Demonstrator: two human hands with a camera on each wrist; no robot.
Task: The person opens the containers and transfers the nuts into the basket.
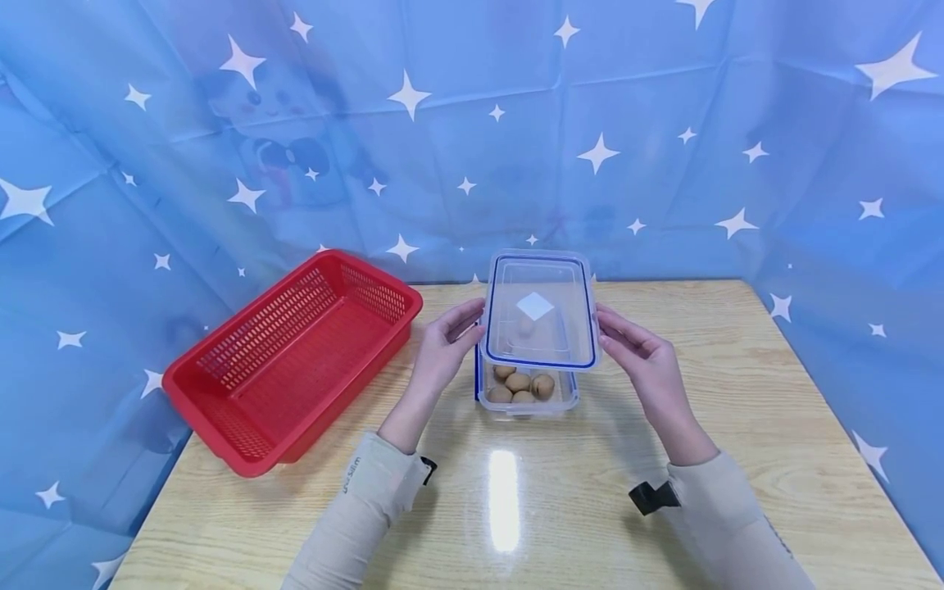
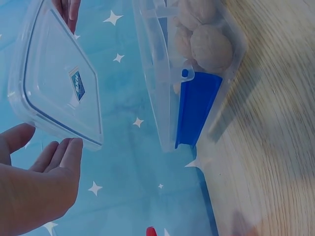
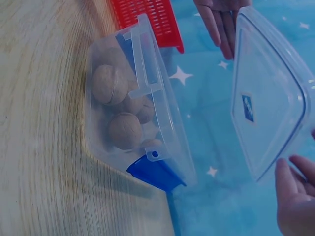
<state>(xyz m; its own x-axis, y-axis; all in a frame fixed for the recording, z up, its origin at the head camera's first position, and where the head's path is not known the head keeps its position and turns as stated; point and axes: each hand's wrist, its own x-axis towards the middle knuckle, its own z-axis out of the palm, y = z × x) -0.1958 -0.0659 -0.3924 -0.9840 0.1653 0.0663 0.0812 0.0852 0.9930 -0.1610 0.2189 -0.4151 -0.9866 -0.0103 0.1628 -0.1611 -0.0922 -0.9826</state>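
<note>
The clear lid (image 1: 542, 332) is at the centre of the head view, raised apart from the box (image 1: 566, 405) of walnuts (image 1: 519, 382). The left hand (image 1: 442, 342) and right hand (image 1: 651, 365) pinch its opposite side edges, thumbs and fingers partly spread. It looks light, stiff, smooth and probably slippery; the side rims seem the surest hold, clear of the broad face.

Lid (image 1: 543, 313) blocks box (image 1: 527, 406) rear from above, front free; red bskt (image 1: 313, 352) obstructs L.
</note>
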